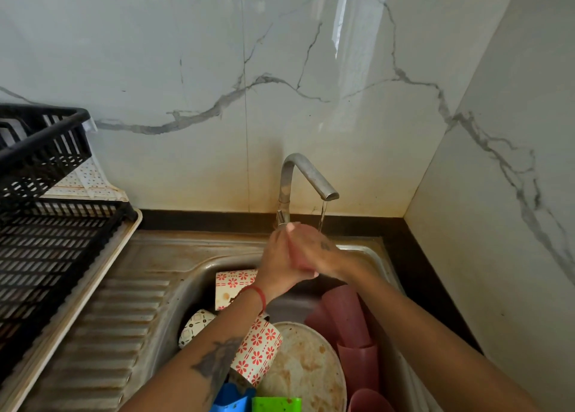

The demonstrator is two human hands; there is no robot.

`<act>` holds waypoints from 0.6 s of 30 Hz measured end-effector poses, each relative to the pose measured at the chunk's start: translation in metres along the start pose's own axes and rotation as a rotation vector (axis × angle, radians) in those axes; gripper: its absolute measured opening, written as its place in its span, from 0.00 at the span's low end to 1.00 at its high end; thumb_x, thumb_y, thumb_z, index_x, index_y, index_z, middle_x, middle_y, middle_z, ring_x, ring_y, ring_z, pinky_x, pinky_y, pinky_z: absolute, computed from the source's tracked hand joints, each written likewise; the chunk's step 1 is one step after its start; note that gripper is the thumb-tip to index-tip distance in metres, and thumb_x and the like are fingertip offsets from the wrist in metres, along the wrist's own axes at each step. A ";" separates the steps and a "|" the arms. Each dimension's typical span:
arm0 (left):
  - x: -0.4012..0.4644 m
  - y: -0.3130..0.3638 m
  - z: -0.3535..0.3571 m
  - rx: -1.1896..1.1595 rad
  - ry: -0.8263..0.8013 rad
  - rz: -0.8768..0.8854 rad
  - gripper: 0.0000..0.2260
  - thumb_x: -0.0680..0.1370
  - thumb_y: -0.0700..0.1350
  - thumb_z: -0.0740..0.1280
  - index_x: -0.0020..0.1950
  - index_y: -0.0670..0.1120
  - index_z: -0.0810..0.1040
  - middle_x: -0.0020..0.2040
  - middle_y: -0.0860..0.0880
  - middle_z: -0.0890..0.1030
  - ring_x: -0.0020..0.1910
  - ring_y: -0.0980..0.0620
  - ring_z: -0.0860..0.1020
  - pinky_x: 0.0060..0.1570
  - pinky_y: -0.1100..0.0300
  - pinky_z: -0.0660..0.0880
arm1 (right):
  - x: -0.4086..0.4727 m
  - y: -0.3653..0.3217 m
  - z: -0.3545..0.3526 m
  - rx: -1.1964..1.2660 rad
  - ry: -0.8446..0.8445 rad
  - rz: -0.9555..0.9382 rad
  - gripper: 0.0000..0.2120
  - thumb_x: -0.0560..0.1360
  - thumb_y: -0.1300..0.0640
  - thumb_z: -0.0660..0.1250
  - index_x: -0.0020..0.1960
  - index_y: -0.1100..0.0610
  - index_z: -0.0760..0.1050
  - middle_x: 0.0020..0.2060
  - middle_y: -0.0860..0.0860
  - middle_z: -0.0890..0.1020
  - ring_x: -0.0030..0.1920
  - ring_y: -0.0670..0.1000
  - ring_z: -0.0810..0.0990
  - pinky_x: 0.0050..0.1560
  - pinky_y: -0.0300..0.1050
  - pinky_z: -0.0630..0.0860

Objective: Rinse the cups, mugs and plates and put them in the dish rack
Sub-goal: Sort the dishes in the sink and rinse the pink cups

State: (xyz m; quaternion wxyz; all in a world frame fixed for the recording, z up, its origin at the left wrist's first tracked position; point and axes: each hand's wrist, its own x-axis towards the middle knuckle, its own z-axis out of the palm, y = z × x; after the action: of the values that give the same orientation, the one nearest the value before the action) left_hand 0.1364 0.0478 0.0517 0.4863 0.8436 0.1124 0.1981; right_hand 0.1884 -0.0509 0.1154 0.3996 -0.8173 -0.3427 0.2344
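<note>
A pink cup [296, 257] is pressed between both hands over the back of the sink [199, 274], just under the tap [306, 175], whose thin stream of water [322, 218] falls onto the right hand [323, 253]. The left hand [278, 257] has its fingers together, flat against the cup's side; the right hand's fingers are wrapped round it from the other side.

Below the wrists, the basin is crowded. A red-flowered mug [231, 287] lies toward the back left, a second flowered mug [256, 354] lies under the left forearm, and a dark-patterned mug [194, 326] rests by the left wall. A stained plate [306, 368] lies at the near middle. Pink cups [351, 333] lie nested along the right wall. Blue [231, 399] and green [275, 404] pieces show at the near edge.

A ribbed draining board [118, 327] runs left of the basin. On it stands the black dish rack [46, 225] on a cream tray [93, 271].
</note>
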 end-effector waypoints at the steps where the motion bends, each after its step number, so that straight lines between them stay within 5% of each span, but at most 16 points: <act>1: 0.004 0.004 0.002 0.015 0.001 0.053 0.36 0.66 0.50 0.79 0.69 0.51 0.67 0.62 0.53 0.74 0.62 0.56 0.72 0.62 0.58 0.73 | -0.005 0.000 0.002 -0.017 -0.040 -0.035 0.29 0.79 0.37 0.47 0.63 0.57 0.73 0.57 0.54 0.77 0.58 0.50 0.74 0.59 0.44 0.72; 4: 0.012 0.004 -0.003 0.059 -0.025 0.161 0.32 0.67 0.52 0.78 0.68 0.50 0.68 0.62 0.52 0.76 0.62 0.55 0.74 0.59 0.60 0.74 | -0.016 0.007 -0.001 -0.079 -0.114 -0.088 0.29 0.79 0.37 0.47 0.70 0.54 0.67 0.65 0.54 0.73 0.64 0.51 0.72 0.64 0.46 0.68; 7: 0.020 -0.003 -0.015 0.192 -0.089 0.237 0.37 0.64 0.51 0.79 0.70 0.52 0.66 0.66 0.51 0.73 0.64 0.53 0.72 0.58 0.65 0.70 | -0.017 0.018 -0.021 -0.619 -0.186 -0.118 0.23 0.82 0.41 0.47 0.69 0.52 0.67 0.65 0.51 0.73 0.60 0.49 0.73 0.57 0.39 0.69; 9: 0.022 -0.003 -0.014 0.200 -0.032 0.245 0.36 0.66 0.49 0.79 0.70 0.53 0.66 0.65 0.51 0.74 0.62 0.52 0.72 0.55 0.69 0.68 | -0.011 0.020 -0.027 -0.830 -0.077 -0.238 0.23 0.83 0.44 0.46 0.70 0.53 0.67 0.65 0.51 0.74 0.64 0.50 0.72 0.65 0.45 0.68; 12: 0.016 0.002 -0.002 0.031 0.036 0.154 0.29 0.72 0.46 0.73 0.70 0.50 0.66 0.64 0.49 0.75 0.62 0.49 0.75 0.58 0.59 0.74 | -0.002 0.014 -0.003 -0.429 0.080 -0.198 0.22 0.83 0.47 0.48 0.66 0.57 0.71 0.60 0.55 0.76 0.64 0.53 0.72 0.66 0.52 0.67; 15: 0.011 -0.005 -0.003 0.087 0.097 0.175 0.27 0.73 0.51 0.70 0.70 0.55 0.64 0.63 0.55 0.73 0.62 0.54 0.73 0.56 0.68 0.69 | -0.005 0.011 0.022 0.011 0.033 -0.100 0.22 0.82 0.43 0.50 0.58 0.57 0.75 0.52 0.57 0.80 0.54 0.54 0.78 0.58 0.56 0.75; 18: 0.016 -0.009 -0.020 0.167 -0.046 0.227 0.32 0.70 0.50 0.74 0.68 0.62 0.62 0.65 0.53 0.74 0.63 0.52 0.73 0.58 0.63 0.72 | -0.015 0.024 -0.001 -0.543 -0.107 -0.352 0.21 0.82 0.44 0.50 0.67 0.53 0.69 0.62 0.54 0.77 0.62 0.53 0.75 0.66 0.53 0.70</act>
State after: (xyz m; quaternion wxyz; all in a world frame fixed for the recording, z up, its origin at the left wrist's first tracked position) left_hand 0.1413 0.0739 0.0567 0.3912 0.8927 0.0211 0.2226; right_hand 0.1878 -0.0732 0.0979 0.1830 -0.8087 -0.5492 0.1045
